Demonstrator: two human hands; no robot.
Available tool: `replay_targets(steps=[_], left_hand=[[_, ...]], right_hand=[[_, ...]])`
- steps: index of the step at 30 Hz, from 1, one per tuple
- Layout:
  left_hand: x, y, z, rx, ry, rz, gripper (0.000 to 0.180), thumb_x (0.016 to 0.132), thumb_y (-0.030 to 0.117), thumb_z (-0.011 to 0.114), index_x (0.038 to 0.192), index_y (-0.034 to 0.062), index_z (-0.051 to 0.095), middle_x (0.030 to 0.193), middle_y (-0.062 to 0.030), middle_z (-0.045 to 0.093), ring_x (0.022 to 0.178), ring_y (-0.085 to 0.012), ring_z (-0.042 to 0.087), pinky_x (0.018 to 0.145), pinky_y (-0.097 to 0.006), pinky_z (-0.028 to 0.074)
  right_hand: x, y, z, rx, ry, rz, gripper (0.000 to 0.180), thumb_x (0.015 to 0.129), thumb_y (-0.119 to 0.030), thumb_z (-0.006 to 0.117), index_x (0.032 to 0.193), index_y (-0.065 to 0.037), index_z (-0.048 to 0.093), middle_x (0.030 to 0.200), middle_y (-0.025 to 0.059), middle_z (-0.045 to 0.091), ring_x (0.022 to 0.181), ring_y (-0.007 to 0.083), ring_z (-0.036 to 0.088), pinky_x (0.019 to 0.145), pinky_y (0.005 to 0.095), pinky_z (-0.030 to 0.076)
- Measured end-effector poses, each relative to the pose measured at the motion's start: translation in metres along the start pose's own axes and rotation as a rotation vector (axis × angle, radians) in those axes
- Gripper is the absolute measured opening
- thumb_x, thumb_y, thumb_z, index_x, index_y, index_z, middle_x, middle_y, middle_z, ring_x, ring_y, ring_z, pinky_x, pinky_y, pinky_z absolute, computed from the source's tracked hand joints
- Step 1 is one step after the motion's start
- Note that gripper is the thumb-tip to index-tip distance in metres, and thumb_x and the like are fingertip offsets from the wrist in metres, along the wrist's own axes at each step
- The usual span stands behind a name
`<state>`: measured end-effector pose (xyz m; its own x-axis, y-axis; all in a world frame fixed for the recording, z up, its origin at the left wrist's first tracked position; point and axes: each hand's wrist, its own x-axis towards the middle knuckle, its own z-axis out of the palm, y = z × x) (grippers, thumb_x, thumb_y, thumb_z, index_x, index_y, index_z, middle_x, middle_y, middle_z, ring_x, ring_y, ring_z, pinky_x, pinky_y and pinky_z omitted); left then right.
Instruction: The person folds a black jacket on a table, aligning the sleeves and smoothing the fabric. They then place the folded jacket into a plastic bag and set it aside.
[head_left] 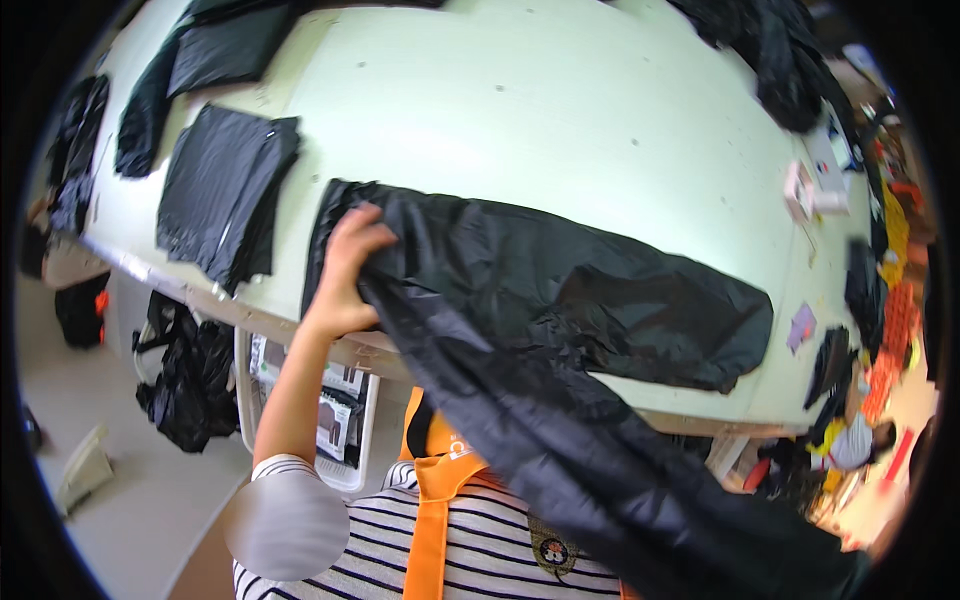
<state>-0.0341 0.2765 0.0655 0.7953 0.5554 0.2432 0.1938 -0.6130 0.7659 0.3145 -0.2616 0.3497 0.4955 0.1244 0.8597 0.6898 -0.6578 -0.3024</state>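
Garment half spread on counter (560, 110).
Left hand (345, 270) grips edge of black garment (560, 290); far part lies flat, near part hangs off the edge. Folded black stack (225, 190) lies nearby. Right hand hidden, can't tell.

My left hand (345, 268) is raised in front of me, fingers curled over and pinched shut, thumb underneath. My left forearm climbs bare from a short striped sleeve at the lower edge. My right hand is hidden from sight.
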Motion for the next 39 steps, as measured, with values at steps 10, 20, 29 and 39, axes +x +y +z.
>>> replay_targets(steps=[10, 20, 29, 39], left_hand=[[0.009, -0.197, 0.009, -0.001, 0.101, -0.188, 0.027, 0.076, -0.004, 0.053, 0.100, 0.0024, 0.062, 0.115, -0.0125, 0.062, 0.107, -0.0272, 0.057, 0.095, -0.033, 0.042], [0.031, 0.144, 0.146, 0.490, 0.135, 0.147, 0.069, 0.080, 0.047, 0.065, 0.136, 0.0106, 0.046, 0.144, -0.0092, 0.040, 0.135, -0.0324, 0.029, 0.110, -0.054, 0.013], [0.015, 0.063, 0.230, 0.912, -0.298, -0.166, 0.106, 0.060, 0.063, 0.069, 0.148, 0.0246, 0.025, 0.155, -0.0069, 0.016, 0.141, -0.0348, 0.016, 0.106, -0.065, 0.016], [0.081, 0.281, 0.373, 0.522, -0.498, 0.287, 0.075, 0.074, 0.052, 0.068, 0.138, 0.0196, 0.044, 0.149, -0.0121, 0.030, 0.140, -0.0344, 0.021, 0.110, -0.057, 0.014]], right_hand=[[0.006, -0.082, -0.096, 0.080, 0.049, -0.069, 0.040, 0.098, -0.034, 0.041, 0.111, 0.003, 0.051, 0.101, 0.0181, 0.058, 0.090, 0.0277, 0.056, 0.082, 0.0369, 0.045], [-0.083, 0.176, 0.142, 0.045, -0.320, 0.374, 0.041, 0.099, -0.033, 0.046, 0.111, 0.006, 0.053, 0.097, 0.0168, 0.060, 0.089, 0.0229, 0.055, 0.087, 0.0345, 0.043], [-0.227, 0.243, 0.252, -0.247, -0.803, 0.421, 0.036, 0.092, -0.040, 0.052, 0.102, -0.007, 0.042, 0.078, 0.0226, 0.064, 0.071, 0.0430, 0.062, 0.061, 0.0507, 0.047], [-0.230, 0.245, 0.252, -0.341, -0.550, 0.313, 0.070, 0.080, -0.049, 0.065, 0.125, 0.000, 0.042, 0.121, 0.0225, 0.054, 0.110, 0.0383, 0.051, 0.086, 0.0482, 0.044]])
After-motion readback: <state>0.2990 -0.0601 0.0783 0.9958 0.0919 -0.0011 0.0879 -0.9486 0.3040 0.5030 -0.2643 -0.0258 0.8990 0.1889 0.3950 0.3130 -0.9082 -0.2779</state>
